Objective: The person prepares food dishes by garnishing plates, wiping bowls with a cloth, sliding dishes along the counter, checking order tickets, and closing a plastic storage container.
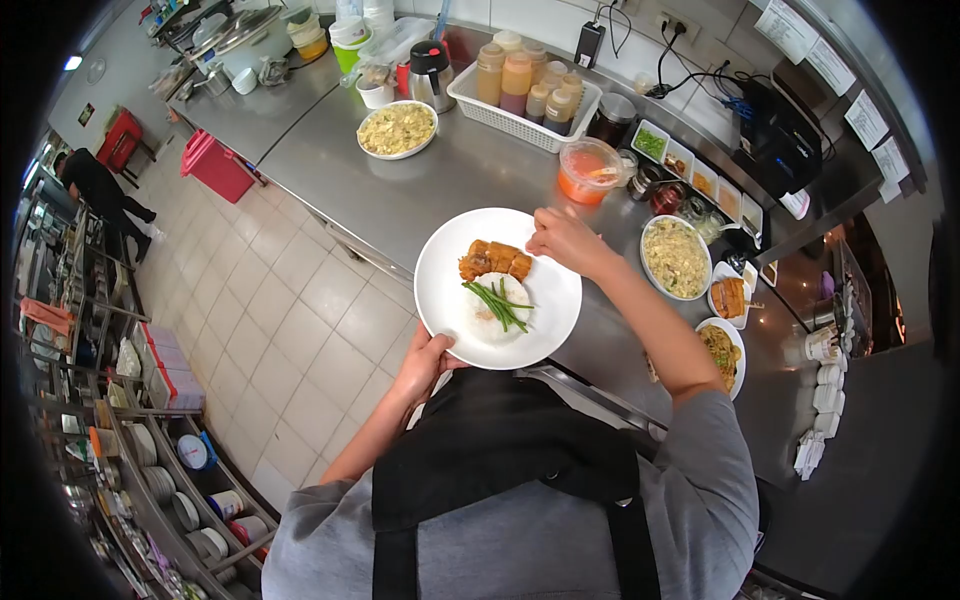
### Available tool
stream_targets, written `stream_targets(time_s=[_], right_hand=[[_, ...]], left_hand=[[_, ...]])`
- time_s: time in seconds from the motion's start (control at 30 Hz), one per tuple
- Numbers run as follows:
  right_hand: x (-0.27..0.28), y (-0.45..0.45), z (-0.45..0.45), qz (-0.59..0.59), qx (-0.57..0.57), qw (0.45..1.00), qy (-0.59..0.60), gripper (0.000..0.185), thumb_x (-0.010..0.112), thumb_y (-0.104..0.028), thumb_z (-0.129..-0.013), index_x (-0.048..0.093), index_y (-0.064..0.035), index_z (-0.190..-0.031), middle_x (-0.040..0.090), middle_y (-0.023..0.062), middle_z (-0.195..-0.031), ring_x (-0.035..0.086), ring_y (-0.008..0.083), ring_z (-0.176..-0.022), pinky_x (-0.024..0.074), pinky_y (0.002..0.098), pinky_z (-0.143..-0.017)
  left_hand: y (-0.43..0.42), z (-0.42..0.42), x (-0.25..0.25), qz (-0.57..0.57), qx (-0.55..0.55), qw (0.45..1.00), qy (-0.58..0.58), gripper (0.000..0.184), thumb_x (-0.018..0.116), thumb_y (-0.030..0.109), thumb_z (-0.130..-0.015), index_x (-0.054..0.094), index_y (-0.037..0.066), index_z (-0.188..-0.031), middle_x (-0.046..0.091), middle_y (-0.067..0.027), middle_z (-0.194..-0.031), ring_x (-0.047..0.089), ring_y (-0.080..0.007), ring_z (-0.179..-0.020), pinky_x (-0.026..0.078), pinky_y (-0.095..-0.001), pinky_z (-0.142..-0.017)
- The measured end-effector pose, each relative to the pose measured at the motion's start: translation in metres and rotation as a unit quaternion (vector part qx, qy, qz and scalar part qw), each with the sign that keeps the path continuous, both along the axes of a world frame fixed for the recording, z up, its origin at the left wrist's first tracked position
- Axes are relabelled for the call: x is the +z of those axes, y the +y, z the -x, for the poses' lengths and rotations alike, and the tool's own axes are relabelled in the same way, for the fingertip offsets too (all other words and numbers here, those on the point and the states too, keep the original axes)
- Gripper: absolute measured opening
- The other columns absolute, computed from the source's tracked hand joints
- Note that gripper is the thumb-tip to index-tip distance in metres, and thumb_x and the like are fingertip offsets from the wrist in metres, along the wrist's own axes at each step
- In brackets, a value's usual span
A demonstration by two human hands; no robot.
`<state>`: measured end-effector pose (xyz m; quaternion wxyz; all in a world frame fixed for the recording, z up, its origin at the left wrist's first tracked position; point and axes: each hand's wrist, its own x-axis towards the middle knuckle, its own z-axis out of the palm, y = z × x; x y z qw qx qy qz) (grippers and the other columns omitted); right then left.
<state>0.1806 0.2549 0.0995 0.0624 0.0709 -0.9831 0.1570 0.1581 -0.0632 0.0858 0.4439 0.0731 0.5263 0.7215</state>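
My left hand (425,362) grips the lower left rim of a round white plate (437,285), thumb on top, close to my apron. On the plate lie browned, sliced pieces of meat or fish (495,261). Beside them is a mound of white rice (484,322) topped with crossed green beans (500,303). My right hand (565,240) is at the upper right of the plate, over its rim, with fingers drawn together in a pinch. Whether anything is between those fingertips I cannot make out.
A steel counter (330,160) bears a bowl of yellowish food (397,130), a basket of sauce bottles (520,125), a tub of orange sauce (588,170) and another bowl (676,258). Shelves with plates (158,484) stand left. A person in black (95,190) bends far left.
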Motion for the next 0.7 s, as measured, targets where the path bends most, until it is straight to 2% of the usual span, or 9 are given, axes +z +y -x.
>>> stream_targets(time_s=[0.13, 0.27, 0.37, 0.43, 0.5, 0.57, 0.6, 0.63, 0.7], right_hand=[[0.019, -0.011, -0.023, -0.009, -0.054, 0.997, -0.054, 0.011, 0.062, -0.016, -0.078, 0.070, -0.0123, -0.083, 0.054, 0.0068, -0.089, 0.050, 0.0244, -0.097, 0.0346, 0.0393, -0.085], [-0.023, -0.021, -0.035, -0.002, -0.059, 0.998, -0.007, 0.013, 0.060, -0.013, -0.079, 0.071, -0.0133, -0.084, 0.056, 0.0075, -0.088, 0.051, 0.0245, -0.096, 0.0339, 0.0394, -0.085], [-0.001, -0.037, -0.053, -0.004, 0.017, 0.998, -0.066, 0.014, 0.058, -0.013, -0.079, 0.071, -0.0132, -0.085, 0.058, 0.0084, -0.086, 0.053, 0.0224, -0.094, 0.0336, 0.0410, -0.085], [0.019, -0.046, -0.065, 0.106, 0.042, 0.985, -0.131, 0.013, 0.060, -0.014, -0.078, 0.070, -0.0125, -0.085, 0.058, 0.0089, -0.083, 0.055, 0.0213, -0.091, 0.0344, 0.0422, -0.083], [0.029, -0.034, -0.074, 0.081, 0.029, 0.984, -0.154, 0.011, 0.060, -0.012, -0.076, 0.069, -0.0110, -0.083, 0.058, 0.0084, -0.083, 0.055, 0.0204, -0.091, 0.0364, 0.0417, -0.080], [0.016, -0.015, -0.092, 0.107, -0.065, 0.977, -0.173, 0.010, 0.061, -0.011, -0.075, 0.068, -0.0093, -0.081, 0.059, 0.0077, -0.082, 0.056, 0.0222, -0.087, 0.0399, 0.0408, -0.075], [-0.007, -0.004, -0.102, 0.128, -0.092, 0.985, -0.075, 0.013, 0.061, -0.012, -0.074, 0.068, -0.0079, -0.083, 0.058, 0.0084, -0.079, 0.059, 0.0242, -0.082, 0.0442, 0.0402, -0.071], [-0.011, -0.009, -0.104, 0.126, -0.100, 0.984, -0.069, 0.013, 0.061, -0.012, -0.074, 0.068, -0.0079, -0.083, 0.058, 0.0084, -0.079, 0.059, 0.0242, -0.082, 0.0442, 0.0402, -0.071], [-0.019, -0.019, -0.108, 0.280, -0.217, 0.935, 0.027, 0.015, 0.059, -0.017, -0.081, 0.068, -0.0088, -0.091, 0.061, 0.0082, -0.082, 0.062, 0.0220, -0.074, 0.0494, 0.0369, -0.068]], left_hand=[[0.007, 0.003, -0.006, -0.003, 0.013, 1.000, -0.007, 0.058, 0.041, 0.005, -0.082, 0.020, 0.000, -0.136, 0.047, -0.0205, -0.123, 0.061, -0.0295, -0.099, 0.057, -0.0392, -0.078], [0.009, 0.011, -0.015, -0.004, 0.036, 0.999, 0.003, 0.057, 0.041, 0.005, -0.083, 0.018, 0.001, -0.134, 0.047, -0.0210, -0.122, 0.062, -0.0293, -0.096, 0.058, -0.0391, -0.076], [0.016, 0.017, -0.019, -0.015, 0.050, 0.999, 0.007, 0.055, 0.040, 0.005, -0.084, 0.017, 0.001, -0.134, 0.047, -0.0213, -0.121, 0.063, -0.0291, -0.094, 0.058, -0.0390, -0.076], [0.016, 0.020, -0.021, -0.019, 0.057, 0.998, 0.019, 0.054, 0.039, 0.006, -0.084, 0.018, 0.001, -0.133, 0.047, -0.0213, -0.121, 0.063, -0.0293, -0.094, 0.057, -0.0390, -0.077], [0.019, 0.027, -0.022, -0.002, 0.074, 0.996, 0.049, 0.052, 0.039, 0.006, -0.084, 0.019, 0.001, -0.132, 0.047, -0.0210, -0.121, 0.063, -0.0299, -0.095, 0.057, -0.0390, -0.077], [0.018, 0.030, -0.014, -0.004, 0.080, 0.995, 0.059, 0.053, 0.039, 0.005, -0.084, 0.018, 0.001, -0.133, 0.047, -0.0208, -0.122, 0.062, -0.0300, -0.095, 0.057, -0.0389, -0.077], [0.020, 0.034, -0.010, -0.008, 0.087, 0.994, 0.070, 0.053, 0.039, 0.005, -0.084, 0.018, 0.001, -0.133, 0.047, -0.0206, -0.122, 0.062, -0.0301, -0.096, 0.057, -0.0389, -0.077], [0.019, 0.038, -0.011, -0.012, 0.079, 0.994, 0.074, 0.053, 0.039, 0.005, -0.084, 0.018, 0.001, -0.133, 0.047, -0.0206, -0.122, 0.062, -0.0301, -0.096, 0.057, -0.0389, -0.077], [0.014, 0.044, -0.017, 0.003, 0.078, 0.992, 0.098, 0.054, 0.038, 0.004, -0.083, 0.019, 0.001, -0.133, 0.046, -0.0205, -0.123, 0.061, -0.0303, -0.098, 0.057, -0.0392, -0.077]])
